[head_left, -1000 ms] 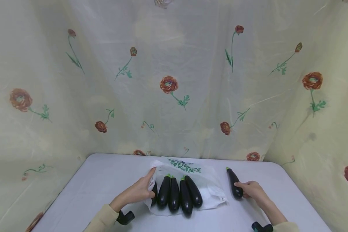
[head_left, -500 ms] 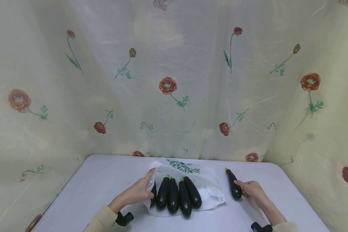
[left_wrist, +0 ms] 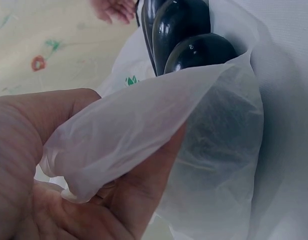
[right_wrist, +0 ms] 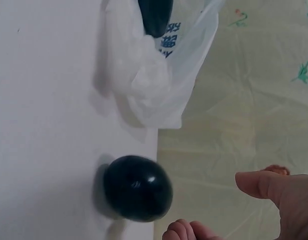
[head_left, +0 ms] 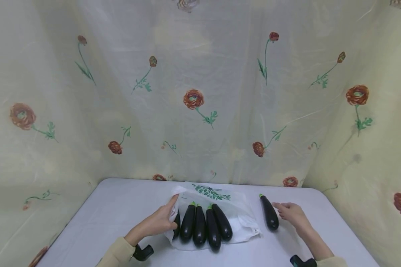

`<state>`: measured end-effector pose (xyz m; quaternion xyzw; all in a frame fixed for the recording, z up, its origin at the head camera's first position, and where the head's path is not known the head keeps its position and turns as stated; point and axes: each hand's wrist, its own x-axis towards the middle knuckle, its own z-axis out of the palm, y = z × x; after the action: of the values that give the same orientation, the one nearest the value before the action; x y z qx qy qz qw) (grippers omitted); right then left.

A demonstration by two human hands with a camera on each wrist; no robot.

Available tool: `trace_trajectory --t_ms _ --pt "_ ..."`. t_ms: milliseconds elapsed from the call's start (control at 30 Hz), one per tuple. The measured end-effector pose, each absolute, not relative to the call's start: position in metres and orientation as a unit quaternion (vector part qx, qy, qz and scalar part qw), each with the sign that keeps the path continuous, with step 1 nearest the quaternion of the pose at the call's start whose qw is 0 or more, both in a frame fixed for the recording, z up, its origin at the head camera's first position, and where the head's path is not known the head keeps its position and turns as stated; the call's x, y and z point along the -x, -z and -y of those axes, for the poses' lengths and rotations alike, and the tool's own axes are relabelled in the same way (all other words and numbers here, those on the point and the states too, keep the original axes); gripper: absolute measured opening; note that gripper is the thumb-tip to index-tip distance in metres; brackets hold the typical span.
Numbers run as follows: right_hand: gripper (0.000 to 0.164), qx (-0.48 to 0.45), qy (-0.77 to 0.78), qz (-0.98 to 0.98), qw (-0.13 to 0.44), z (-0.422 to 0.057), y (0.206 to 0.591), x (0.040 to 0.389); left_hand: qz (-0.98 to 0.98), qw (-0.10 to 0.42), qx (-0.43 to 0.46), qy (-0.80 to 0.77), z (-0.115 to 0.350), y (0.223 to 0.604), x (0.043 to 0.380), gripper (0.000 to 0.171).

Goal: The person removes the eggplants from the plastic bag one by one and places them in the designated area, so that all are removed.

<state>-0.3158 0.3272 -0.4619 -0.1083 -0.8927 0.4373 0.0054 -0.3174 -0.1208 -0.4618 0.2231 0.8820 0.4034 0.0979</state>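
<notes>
Several dark, glossy eggplants (head_left: 199,226) lie side by side on a white plastic bag (head_left: 244,222) with a green leaf print. My left hand (head_left: 160,220) pinches the bag's left edge, thumb and fingers on either side of the thin film in the left wrist view. Part of the leftmost eggplant (head_left: 176,224) is hidden by that hand. To the right of the bag, a lone eggplant (head_left: 269,213) lies on the table, its green stem end pointing away. My right hand (head_left: 292,214) is just right of it, holding nothing; the right wrist view shows thumb and fingers spread apart.
The white table (head_left: 133,196) has a rounded far edge close to a hanging curtain (head_left: 220,148) with a flower print. The curtain also stands along the left and right sides. Black wrist straps (head_left: 143,253) sit at both cuffs.
The right hand has released the lone eggplant and drawn slightly up and away to its right. The eggplant stays put on the table. My left hand keeps its hold on the bag.
</notes>
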Motion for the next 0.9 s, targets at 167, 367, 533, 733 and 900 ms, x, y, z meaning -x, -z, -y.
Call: trace_trajectory --t_ms 167,367,533,733,900 --pt "0.069 0.091 -0.436 0.895 0.024 -0.316 0.453 0.309 -0.882 0.097 -0.227 -0.402 0.121 0.462 0.317 0.104" --pt "0.062 0.083 -0.441 0.893 0.036 -0.298 0.439 0.301 -0.882 0.097 -0.232 -0.398 0.121 0.462 0.317 0.103" --pt "0.064 0.08 -0.446 0.891 0.014 -0.282 0.431 0.295 -0.879 0.104 -0.232 -0.403 0.121 0.461 0.317 0.103" --pt "0.062 0.063 -0.453 0.889 0.013 -0.269 0.428 0.289 -0.876 0.108 -0.23 -0.41 0.121 0.461 0.317 0.103" --pt "0.059 0.046 -0.458 0.888 0.009 -0.256 0.426 0.284 -0.875 0.111 -0.229 -0.411 0.122 0.461 0.317 0.104"
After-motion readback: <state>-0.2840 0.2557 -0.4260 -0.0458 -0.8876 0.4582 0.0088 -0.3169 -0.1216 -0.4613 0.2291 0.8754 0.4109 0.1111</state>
